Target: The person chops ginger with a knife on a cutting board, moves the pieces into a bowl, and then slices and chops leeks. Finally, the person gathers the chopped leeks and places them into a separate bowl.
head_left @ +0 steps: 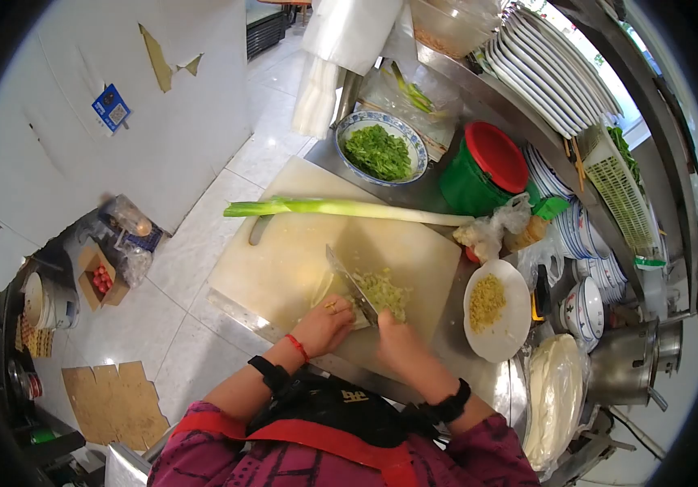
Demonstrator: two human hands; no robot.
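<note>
My right hand point(401, 345) is closed round the handle of a kitchen knife point(347, 279), its blade angled up and left over the cutting board point(284, 252). Chopped pale green vegetable point(385, 292) lies at the blade's right side. Left of the blade, my left hand point(324, 325) presses with curled fingers on an uncut piece of pale vegetable point(331, 286), partly hidden by the hand and knife. A long leek point(341, 209) rests across the far part of the board.
Beyond the board stand a patterned bowl of chopped greens point(377, 152) and a green bucket with red lid point(487, 166). At right are a white oval plate of minced yellow bits point(488, 304), stacked bowls point(584, 312), a metal pot point(629, 361) and stacked plates point(547, 73).
</note>
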